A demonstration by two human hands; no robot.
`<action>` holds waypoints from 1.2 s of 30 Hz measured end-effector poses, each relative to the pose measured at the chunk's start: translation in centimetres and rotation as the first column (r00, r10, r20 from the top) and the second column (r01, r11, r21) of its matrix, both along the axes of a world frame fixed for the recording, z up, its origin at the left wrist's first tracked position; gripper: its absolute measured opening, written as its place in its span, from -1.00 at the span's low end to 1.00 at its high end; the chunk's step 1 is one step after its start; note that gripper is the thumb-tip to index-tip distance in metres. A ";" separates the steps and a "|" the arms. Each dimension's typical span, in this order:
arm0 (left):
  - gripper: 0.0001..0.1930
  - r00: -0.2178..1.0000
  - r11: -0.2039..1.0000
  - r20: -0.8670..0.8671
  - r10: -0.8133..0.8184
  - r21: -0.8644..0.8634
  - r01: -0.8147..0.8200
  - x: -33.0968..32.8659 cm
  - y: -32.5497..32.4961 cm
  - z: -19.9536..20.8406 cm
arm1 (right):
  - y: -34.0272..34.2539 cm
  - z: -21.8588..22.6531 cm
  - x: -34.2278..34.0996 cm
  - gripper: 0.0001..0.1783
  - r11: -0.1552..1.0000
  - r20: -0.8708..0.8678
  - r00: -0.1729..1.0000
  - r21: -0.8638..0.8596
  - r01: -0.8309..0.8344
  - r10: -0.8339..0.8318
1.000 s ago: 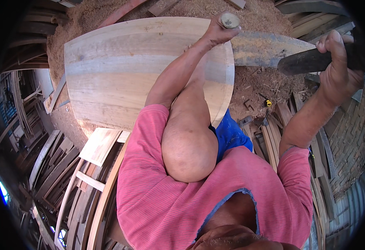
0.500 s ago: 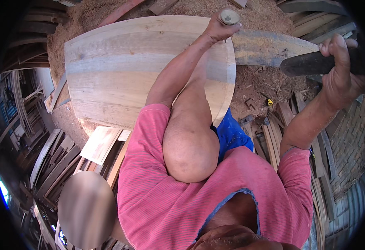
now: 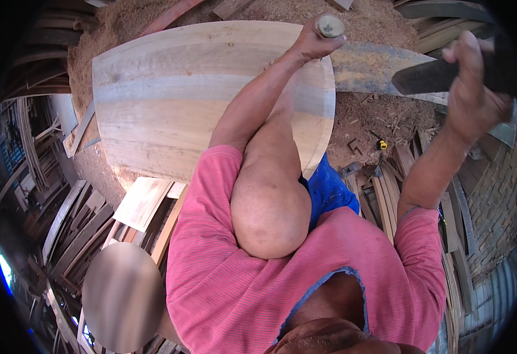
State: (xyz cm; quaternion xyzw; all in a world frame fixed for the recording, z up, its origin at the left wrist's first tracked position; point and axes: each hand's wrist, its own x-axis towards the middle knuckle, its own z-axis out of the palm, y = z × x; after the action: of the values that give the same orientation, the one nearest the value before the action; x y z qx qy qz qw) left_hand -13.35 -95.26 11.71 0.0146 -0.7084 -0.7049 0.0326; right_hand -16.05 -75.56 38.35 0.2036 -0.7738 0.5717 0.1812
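Observation:
My left hand is closed in a fist around a round wooden handle. Only its pale flat end shows, and whatever lies below it is hidden. The fist is over the right end of a broad, pale wooden panel with curved edges. At the upper right, my right hand is raised and grips a dark bar whose blunt end points left. Shadow and blur hide the bar's far end. My bare knee is bent up beside my left arm, with the shin running toward the panel.
A worn plank extends right from under the panel. Sawdust and shavings cover the ground. A yellow tape measure lies right of the panel. Stacked timber strips are close by, with more wood pieces at the left and a brick surface at far right.
My right hand has risen with the dark bar and is slightly blurred. My left fist and the handle have shifted only slightly. The panel looks the same.

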 end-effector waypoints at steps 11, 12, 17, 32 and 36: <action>-0.73 1.000 0.999 -0.009 -0.021 -0.025 0.021 1.0 -0.4 0.1 | -1.1 -5.1 -2.6 -0.54 0.632 0.229 0.973 0.758 -0.165 -0.021; -0.73 0.999 0.999 0.012 -0.036 0.013 0.035 0.9 0.4 0.4 | -0.2 -1.9 -1.9 -0.55 0.712 0.197 0.968 0.702 -0.028 -0.156; -0.73 0.999 1.000 -0.034 -0.009 0.014 0.009 1.1 0.4 0.1 | -2.7 2.0 -1.3 -0.65 0.997 -0.316 0.948 -0.052 -0.063 0.044; -0.73 0.981 0.978 -0.013 0.194 0.082 -0.192 -1.1 2.8 -2.4 | 1.1 -13.4 1.6 -0.61 0.837 0.546 0.836 0.434 -0.335 0.051; -0.75 0.966 0.971 0.096 0.239 0.006 -0.240 -3.1 3.0 -1.4 | 2.4 -15.4 3.5 -0.76 0.963 0.736 0.671 0.114 -0.246 0.084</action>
State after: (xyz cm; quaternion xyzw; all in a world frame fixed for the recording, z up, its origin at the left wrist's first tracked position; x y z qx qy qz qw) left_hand -16.45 -92.21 10.28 0.1337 -0.6959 -0.7006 0.0837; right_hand -12.58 -73.12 22.92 0.0479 -0.8145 0.5371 -0.2140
